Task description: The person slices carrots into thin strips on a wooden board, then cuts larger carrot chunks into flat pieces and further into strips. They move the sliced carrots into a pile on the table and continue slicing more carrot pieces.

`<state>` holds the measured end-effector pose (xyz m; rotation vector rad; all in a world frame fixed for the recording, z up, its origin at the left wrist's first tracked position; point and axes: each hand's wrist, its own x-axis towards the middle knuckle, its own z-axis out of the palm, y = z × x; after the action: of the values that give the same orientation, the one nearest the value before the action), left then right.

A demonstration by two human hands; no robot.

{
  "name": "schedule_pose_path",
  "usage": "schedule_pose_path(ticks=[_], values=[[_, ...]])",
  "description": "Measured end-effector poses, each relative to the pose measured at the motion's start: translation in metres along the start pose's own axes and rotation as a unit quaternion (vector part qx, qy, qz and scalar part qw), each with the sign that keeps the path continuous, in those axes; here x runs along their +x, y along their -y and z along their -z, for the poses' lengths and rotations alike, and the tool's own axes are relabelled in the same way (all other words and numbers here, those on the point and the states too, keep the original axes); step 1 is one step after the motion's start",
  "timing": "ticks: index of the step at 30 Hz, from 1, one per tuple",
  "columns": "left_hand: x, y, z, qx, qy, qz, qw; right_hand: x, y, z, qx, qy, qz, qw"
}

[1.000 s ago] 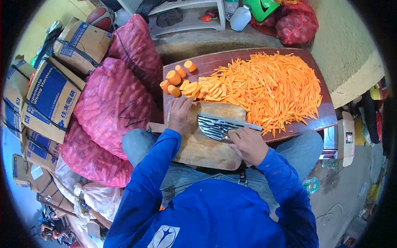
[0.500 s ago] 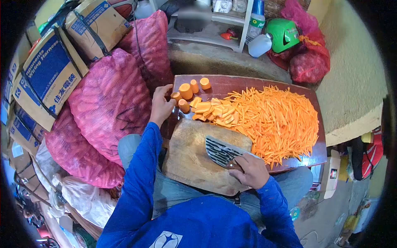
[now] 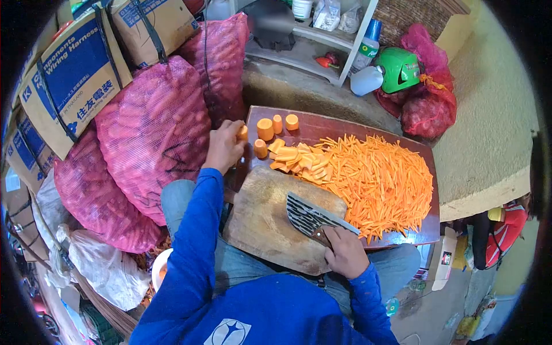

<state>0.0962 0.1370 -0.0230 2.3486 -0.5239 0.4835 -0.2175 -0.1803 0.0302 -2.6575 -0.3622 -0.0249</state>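
My left hand (image 3: 224, 148) is closed around a short carrot chunk (image 3: 242, 134) at the left edge of the dark red table (image 3: 339, 119). More carrot chunks (image 3: 265, 129) stand beside it, several of them upright. My right hand (image 3: 347, 253) grips the handle of a broad knife (image 3: 316, 215), whose black-and-white patterned blade lies over the worn wooden cutting board (image 3: 259, 221). Flat carrot slices (image 3: 302, 160) lie just behind the board. To their right spreads a large heap of carrot sticks (image 3: 385, 184).
Pink mesh sacks of carrots (image 3: 155, 132) and strapped cardboard boxes (image 3: 75, 86) crowd the left side. A shelf (image 3: 328, 37), a green container (image 3: 399, 70) and a red mesh bag (image 3: 428, 112) stand behind the table. A white bowl (image 3: 160, 270) sits low at left.
My left hand has closed on a carrot chunk at the table's left edge and lifted it slightly. The knife stays in my right hand over the board. The view has shifted a little.
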Motion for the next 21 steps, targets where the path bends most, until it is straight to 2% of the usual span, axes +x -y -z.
schedule_pose_path(ticks=[1, 4, 6, 8, 11, 12, 14, 16, 20, 21], values=[[-0.004, -0.026, 0.024, -0.072, -0.009, 0.040, 0.997, -0.001, 0.000, 0.000, 0.006, 0.009, -0.006, 1.000], [-0.029, -0.050, 0.038, -0.151, -0.046, 0.052, 0.986, -0.002, 0.003, -0.002, 0.001, 0.016, -0.019, 1.000], [-0.058, -0.092, 0.052, -0.128, -0.017, -0.025, 0.991, -0.003, 0.004, -0.005, -0.002, 0.016, -0.018, 1.000], [-0.097, -0.122, 0.052, -0.177, 0.096, 0.020, 0.979, -0.005, 0.006, -0.007, -0.007, 0.018, -0.018, 1.000], [-0.143, -0.138, 0.037, -0.145, 0.155, -0.007, 0.977, -0.013, 0.011, -0.007, -0.016, 0.025, -0.041, 0.999], [-0.148, -0.136, 0.031, -0.150, 0.162, -0.005, 0.975, -0.017, 0.012, -0.005, -0.012, 0.023, -0.056, 0.998], [-0.156, -0.136, 0.023, -0.144, 0.129, -0.060, 0.979, -0.025, 0.020, -0.001, -0.004, 0.026, -0.078, 0.997], [-0.154, -0.137, 0.027, -0.152, 0.132, -0.070, 0.977, -0.030, 0.031, 0.008, 0.117, 0.003, -0.181, 0.977], [-0.156, -0.134, 0.023, -0.165, 0.140, -0.075, 0.973, -0.041, 0.044, 0.012, 0.266, -0.016, -0.215, 0.940], [-0.157, -0.135, 0.022, -0.186, 0.141, -0.071, 0.970, -0.042, 0.048, 0.013, 0.267, -0.019, -0.221, 0.938]])
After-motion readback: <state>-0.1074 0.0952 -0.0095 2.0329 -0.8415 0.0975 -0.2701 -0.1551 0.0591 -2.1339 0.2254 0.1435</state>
